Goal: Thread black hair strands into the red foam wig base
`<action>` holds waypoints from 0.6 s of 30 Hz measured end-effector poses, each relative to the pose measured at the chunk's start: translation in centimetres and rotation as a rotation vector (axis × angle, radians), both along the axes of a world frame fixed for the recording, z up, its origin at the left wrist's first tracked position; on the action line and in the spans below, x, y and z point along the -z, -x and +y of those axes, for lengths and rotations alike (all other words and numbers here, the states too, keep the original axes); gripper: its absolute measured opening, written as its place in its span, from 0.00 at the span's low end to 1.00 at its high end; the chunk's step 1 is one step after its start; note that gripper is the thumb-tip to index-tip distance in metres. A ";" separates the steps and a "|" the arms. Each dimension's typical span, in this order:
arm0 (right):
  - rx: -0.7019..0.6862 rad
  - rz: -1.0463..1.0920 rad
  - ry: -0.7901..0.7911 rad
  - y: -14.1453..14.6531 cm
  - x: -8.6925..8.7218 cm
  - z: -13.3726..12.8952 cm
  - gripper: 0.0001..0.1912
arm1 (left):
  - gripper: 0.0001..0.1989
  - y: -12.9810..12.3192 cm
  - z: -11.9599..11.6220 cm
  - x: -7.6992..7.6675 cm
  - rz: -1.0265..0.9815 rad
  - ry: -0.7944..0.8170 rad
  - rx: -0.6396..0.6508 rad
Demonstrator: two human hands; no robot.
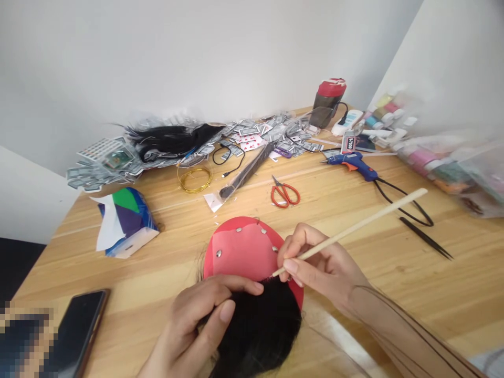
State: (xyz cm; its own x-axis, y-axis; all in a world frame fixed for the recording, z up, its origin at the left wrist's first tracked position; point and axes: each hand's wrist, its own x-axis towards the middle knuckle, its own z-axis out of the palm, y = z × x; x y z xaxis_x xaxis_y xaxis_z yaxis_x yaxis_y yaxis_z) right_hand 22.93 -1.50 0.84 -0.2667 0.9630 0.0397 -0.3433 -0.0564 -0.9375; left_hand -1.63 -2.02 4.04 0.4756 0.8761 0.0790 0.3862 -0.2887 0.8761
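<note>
A red rounded form (210, 247), like a wig head, stands at the front of the table. Pink sheet material (240, 257) is fixed over it by several silver pins. Black hair (255, 331) hangs from its lower part. Across the hair's upper edge lies my left hand (205, 310), index finger stretched out and thumb apart; its other fingers are partly hidden. My right hand (315, 262) pinches a thin pale wooden stick (354, 226) near its lower end. The stick's tip meets the hair edge; whether it carries a hook is too small to tell.
Behind the form lie red-handled scissors (285, 194), gold wire (196, 180) and a blue glue gun (350, 163). Tweezers (425, 238) rest at right. A tissue pack (128, 223) and phone (76, 331) are at left. Scattered cards (252, 140) and a hair bundle (173, 139) line the wall.
</note>
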 end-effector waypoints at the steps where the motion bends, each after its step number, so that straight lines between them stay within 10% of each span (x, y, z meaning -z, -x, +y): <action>1: -0.004 -0.002 0.008 0.0 -0.1 0.0 0.11 | 0.13 0.0 0.1 0.1 -0.033 0.031 -0.007; 18: 0.057 -0.294 -0.119 0.7 -1.4 -0.5 0.16 | 0.24 -0.7 0.6 0.8 -0.459 0.498 -0.345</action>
